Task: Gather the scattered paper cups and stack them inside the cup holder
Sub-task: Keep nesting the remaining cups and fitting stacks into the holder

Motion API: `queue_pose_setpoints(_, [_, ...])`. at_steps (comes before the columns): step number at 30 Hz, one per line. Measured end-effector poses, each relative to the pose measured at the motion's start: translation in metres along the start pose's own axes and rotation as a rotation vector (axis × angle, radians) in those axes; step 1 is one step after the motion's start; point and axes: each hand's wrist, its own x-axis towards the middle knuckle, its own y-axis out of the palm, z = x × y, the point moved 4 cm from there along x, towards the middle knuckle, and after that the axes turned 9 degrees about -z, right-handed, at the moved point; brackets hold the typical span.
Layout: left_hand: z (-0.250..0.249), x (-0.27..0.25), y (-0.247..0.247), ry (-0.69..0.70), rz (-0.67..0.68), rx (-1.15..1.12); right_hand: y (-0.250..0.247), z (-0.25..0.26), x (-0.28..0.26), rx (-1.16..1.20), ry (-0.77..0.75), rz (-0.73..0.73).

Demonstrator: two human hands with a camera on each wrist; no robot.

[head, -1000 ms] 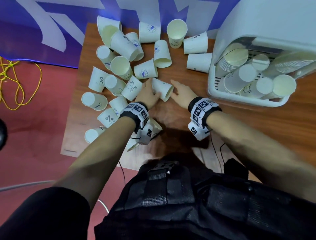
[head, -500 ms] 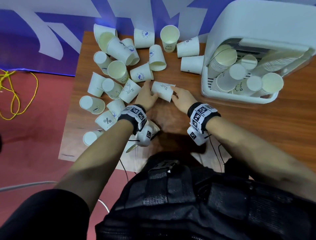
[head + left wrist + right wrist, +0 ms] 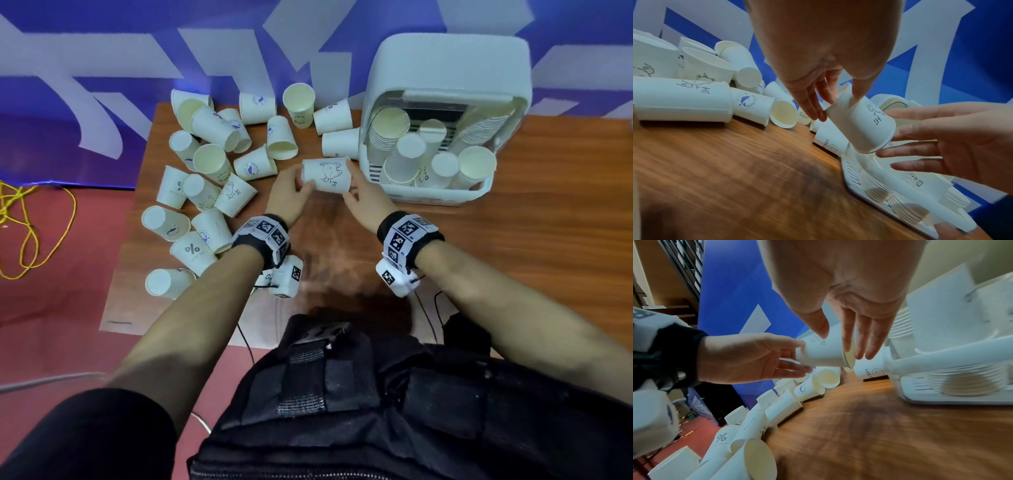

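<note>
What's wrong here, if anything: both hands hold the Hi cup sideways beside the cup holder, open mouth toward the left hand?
One slip: the Hi cup opens toward the right hand; the left hand has the base, as the right wrist view shows. Both hands do hold it sideways beside the cup holder.

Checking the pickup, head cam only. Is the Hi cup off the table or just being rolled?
Observer: Off it. The left wrist view shows the Hi cup tilted in the air, clear of the table.
Operator: Mouth facing where?
Observer: Toward the right grip; thumb on the wall, index across the rim.
Operator: Left?
Observer: Left grip pinches the base end with fingertips only.
</note>
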Motion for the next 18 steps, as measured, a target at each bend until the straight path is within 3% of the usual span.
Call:
queue_pose_setpoints(13, [-0.064,-0.024,0.052,0.020,0.021,-0.084,-0.068,-0.065,-0.037,0.001,0.060,-0.082])
queue_pose_setpoints(18, [-0.086,-0.029,0.068,0.092,0.063,-0.072,-0.088,-0.082,-0.042,0.056,0.045,-0.125])
